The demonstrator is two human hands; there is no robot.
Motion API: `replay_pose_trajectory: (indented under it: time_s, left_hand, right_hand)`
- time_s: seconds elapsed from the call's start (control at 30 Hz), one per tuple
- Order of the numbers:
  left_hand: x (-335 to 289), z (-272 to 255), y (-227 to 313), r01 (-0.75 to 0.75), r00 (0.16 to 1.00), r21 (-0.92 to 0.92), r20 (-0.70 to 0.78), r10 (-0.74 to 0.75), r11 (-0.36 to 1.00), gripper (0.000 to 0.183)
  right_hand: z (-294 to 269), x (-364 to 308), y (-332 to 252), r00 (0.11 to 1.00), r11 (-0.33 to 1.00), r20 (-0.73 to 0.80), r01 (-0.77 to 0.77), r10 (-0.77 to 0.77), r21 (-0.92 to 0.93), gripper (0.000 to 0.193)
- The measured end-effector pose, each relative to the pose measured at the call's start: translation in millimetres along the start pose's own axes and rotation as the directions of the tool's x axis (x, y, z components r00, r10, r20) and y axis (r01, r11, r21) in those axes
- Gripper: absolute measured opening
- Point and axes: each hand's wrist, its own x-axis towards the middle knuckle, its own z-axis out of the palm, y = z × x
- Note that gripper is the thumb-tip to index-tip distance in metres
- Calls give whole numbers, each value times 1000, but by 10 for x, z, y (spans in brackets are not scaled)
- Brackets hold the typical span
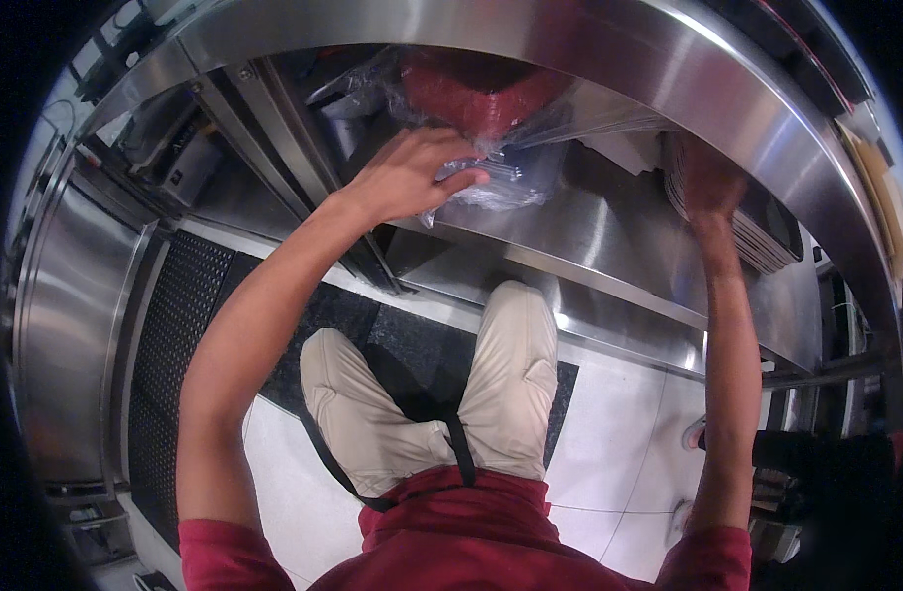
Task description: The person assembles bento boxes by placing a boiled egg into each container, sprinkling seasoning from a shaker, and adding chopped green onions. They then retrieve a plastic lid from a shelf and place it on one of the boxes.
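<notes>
My left hand [417, 172] is closed on the near side of a clear plastic bag [505, 187], thumb and fingers bent around its crinkled film. What look like stacked clear plastic pieces show through the bag. Just behind it, a red bundle [481, 94] sits under loose clear film. Some of that film stretches right, toward my right hand [709, 182], which reaches in under the counter edge beside a stack of dark trays [767, 231]. Shadow and the counter rim hide the fingers of my right hand.
A steel counter rim [510, 30] arches over both hands, above a steel shelf [609, 231]. Steel uprights [274, 138] stand left of my left hand. Black perforated matting [175, 364] lies on the floor at left. Another person's shoe [694, 433] shows at right.
</notes>
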Motion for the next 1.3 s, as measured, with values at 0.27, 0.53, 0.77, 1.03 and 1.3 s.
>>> replay_pose_trajectory:
  time_s: [0.27, 0.53, 0.77, 1.03, 1.3]
  left_hand:
    - [-60, 45, 114, 36, 999, 41, -2, -36, 999, 34]
    - [-165, -18, 368, -72, 994, 344, -57, 97, 936, 21]
    - [-116, 28, 554, -214, 956, 324, -126, 267, 921, 20]
    - [52, 211, 632, -214, 959, 210, -141, 246, 954, 16]
    - [35, 291, 493, -148, 978, 99, -132, 160, 984, 14]
  right_hand:
    - [125, -954, 309, 922, 591, -377, 259, 84, 764, 18]
    - [-92, -1147, 197, 918, 453, -54, 244, -393, 858, 17]
    - [-485, -1064, -258, 960, 535, -120, 242, -253, 809, 25]
    - [-846, -449, -660, 846, 281, -196, 371, -496, 885, 28]
    - [-669, -80, -696, 679, 134, 69, 45, -731, 990, 28]
